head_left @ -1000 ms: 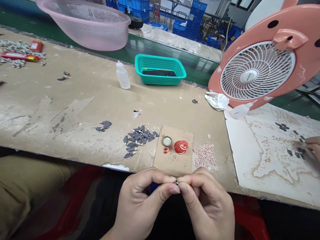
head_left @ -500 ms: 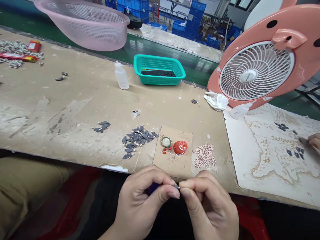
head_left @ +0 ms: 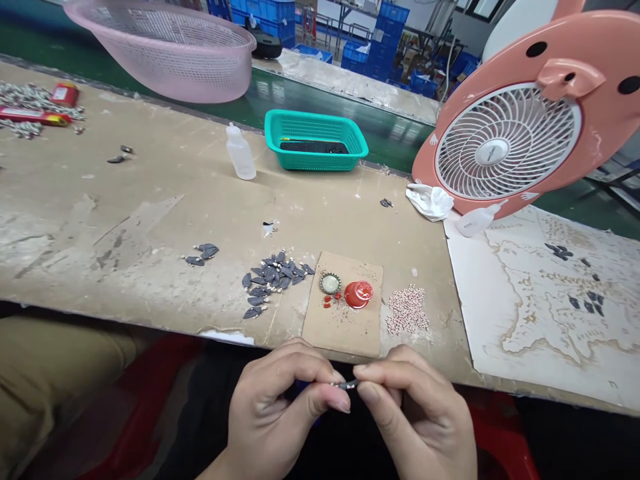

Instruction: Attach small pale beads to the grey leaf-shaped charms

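Worktop: a scuffed, tan board [head_left: 125, 220] is stretching across the view, with its near edge running just beyond the hands.

Far edge: a pink mesh basket [head_left: 170, 60] is tilting just past it at the left, a teal plastic basket [head_left: 315, 159] is sitting near the middle beside a white dropper bottle [head_left: 240, 155], and a peach-pink desk fan [head_left: 505, 140] is facing in from the right corner (rather a cheerful one, with pig-like ears).

Right end: a stained paper sheet [head_left: 543, 333] is lying over the worktop, with a few dark pieces scattered on it.

Middle: a cardboard square [head_left: 340, 333] is resting near the near edge, carrying a ridged bottle cap [head_left: 331, 283] and a red cap [head_left: 358, 294]. A heap of dark leaf-shaped pieces [head_left: 275, 280] is lying to its left, and pale pink beads [head_left: 407, 310] are spreading to its right.

Hands: the left hand [head_left: 277, 407] and right hand [head_left: 415, 417] are meeting just off the near edge, below the cardboard.

Grip: both hands are clenching, thumb and forefinger closing on a small dark piece [head_left: 347, 384].

Piece: its long axis is running roughly side to side between the hands, tilting slightly up to the right (neither hand is clearly nearer).
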`<state>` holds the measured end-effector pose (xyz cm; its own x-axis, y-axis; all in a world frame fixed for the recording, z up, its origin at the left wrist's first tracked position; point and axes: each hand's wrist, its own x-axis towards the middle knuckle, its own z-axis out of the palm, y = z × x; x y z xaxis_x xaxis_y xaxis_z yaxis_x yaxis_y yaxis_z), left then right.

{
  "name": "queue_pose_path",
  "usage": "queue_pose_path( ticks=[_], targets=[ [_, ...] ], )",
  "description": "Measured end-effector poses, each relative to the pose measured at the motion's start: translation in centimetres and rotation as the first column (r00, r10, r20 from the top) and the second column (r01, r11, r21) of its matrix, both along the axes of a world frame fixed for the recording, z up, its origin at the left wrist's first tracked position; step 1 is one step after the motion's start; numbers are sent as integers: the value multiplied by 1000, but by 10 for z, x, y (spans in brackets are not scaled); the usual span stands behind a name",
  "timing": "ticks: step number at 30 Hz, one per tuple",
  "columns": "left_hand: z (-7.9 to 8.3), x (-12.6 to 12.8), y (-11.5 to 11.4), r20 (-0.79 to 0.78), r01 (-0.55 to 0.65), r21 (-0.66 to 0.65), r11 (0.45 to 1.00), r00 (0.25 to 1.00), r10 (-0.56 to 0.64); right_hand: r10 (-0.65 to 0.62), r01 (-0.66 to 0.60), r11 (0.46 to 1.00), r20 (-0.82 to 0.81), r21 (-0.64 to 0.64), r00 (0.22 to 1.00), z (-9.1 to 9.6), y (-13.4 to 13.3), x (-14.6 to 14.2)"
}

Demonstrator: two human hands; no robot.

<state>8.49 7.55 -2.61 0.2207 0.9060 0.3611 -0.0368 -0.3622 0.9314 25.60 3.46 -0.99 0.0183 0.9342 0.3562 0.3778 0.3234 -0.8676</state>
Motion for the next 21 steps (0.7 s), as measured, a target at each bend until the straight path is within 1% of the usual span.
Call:
queue_pose_path(
  ticks=[2, 10, 13, 16, 19, 21],
  targets=[
    [0, -2, 1, -19, 6, 28, 1000, 1000, -5, -29, 29, 999, 1, 14, 1000, 2, 0, 1],
    [10, -6, 4, -104, 39, 227, 973, 994, -15, 66, -74, 992, 86, 100, 994, 10, 7, 1],
    [11, -7, 3, -119, 42, 260, 965, 993, -11, 73, -96, 982, 142, 166, 987, 11, 9, 3],
    [8, -9, 1, -131, 50, 291, 955, 991, -12, 85, -129, 967, 199, 220, 976, 12, 9, 5],
    [5, -10, -1, -137, 65, 316, 947, 990, -22, 93, -151, 961, 241, 233, 966, 12, 9, 6],
    [6, -9, -1, -138, 75, 297, 952, 990, -35, 83, -146, 961, 258, 234, 962, 12, 8, 6]
  ],
)
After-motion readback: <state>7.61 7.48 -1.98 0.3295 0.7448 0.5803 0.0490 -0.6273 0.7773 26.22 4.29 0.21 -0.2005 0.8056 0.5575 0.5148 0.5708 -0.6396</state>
